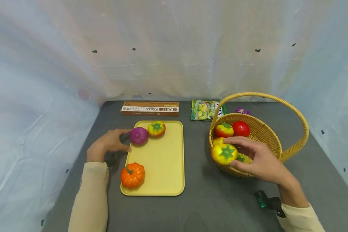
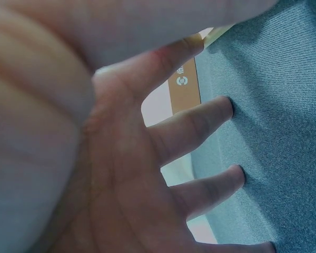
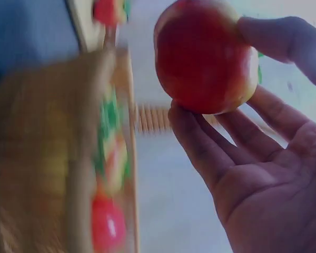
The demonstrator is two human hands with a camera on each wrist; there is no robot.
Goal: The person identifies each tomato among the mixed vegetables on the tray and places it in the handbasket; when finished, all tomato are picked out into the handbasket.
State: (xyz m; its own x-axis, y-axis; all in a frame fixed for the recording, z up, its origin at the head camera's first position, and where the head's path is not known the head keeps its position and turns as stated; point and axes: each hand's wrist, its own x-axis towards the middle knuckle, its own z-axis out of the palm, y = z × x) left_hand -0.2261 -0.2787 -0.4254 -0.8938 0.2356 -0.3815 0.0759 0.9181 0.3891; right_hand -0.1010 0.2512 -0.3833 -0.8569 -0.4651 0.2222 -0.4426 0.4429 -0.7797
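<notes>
My right hand [image 1: 259, 159] pinches a yellow-and-red persimmon [image 1: 224, 154] between thumb and fingers, over the near-left rim of the wicker basket [image 1: 266, 135]. In the right wrist view, the red underside of the persimmon [image 3: 205, 58] shows, lifted above the basket. Inside the basket are a red tomato [image 1: 241, 129] and more yellow-red persimmons, partly hidden by the hand. At the left edge of the yellow tray [image 1: 162, 161], my left hand [image 1: 111, 141] has its fingers spread beside a purple onion [image 1: 139, 136]; its fingertips rest on the table in the left wrist view.
On the tray also lie another persimmon [image 1: 156, 129] and an orange pumpkin [image 1: 132, 175]. Along the back stand a pasta box [image 1: 149, 109], a green-yellow snack bag [image 1: 204, 110] and a small purple packet [image 1: 243, 111]. The basket's tall handle [image 1: 290, 108] arches up on the right.
</notes>
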